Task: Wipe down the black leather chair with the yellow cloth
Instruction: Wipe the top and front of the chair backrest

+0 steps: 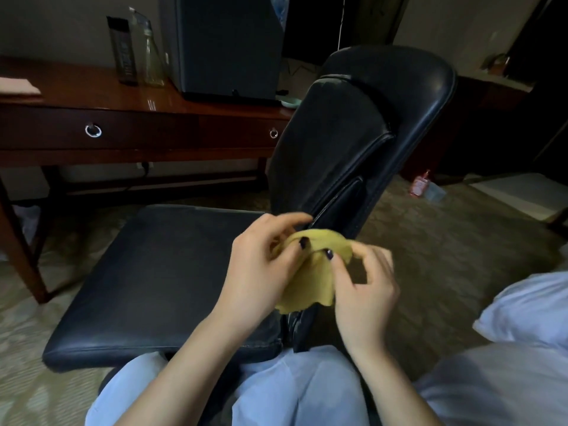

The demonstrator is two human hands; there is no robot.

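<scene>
**Head view: cloth held in both grips at the chair's back hinge**

Head view. Black leather chair (159, 281) stands side-on, with its backrest tilted away to the right. The crumpled yellow cloth (310, 281) is at the junction of seat and backrest; I cannot tell whether it touches the leather. Left-hand grip (261, 265) is clamped on the cloth's upper left edge, thumb on top. Right-hand grip (365, 290) pinches its right edge, its fingers blurred. Behind stands a glossy brown wooden counter (92, 96) carrying two clear bottles (150, 53).

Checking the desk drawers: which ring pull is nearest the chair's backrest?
The duller ring pull right beside the backrest; the shinier ring pull hangs far from it.
</scene>
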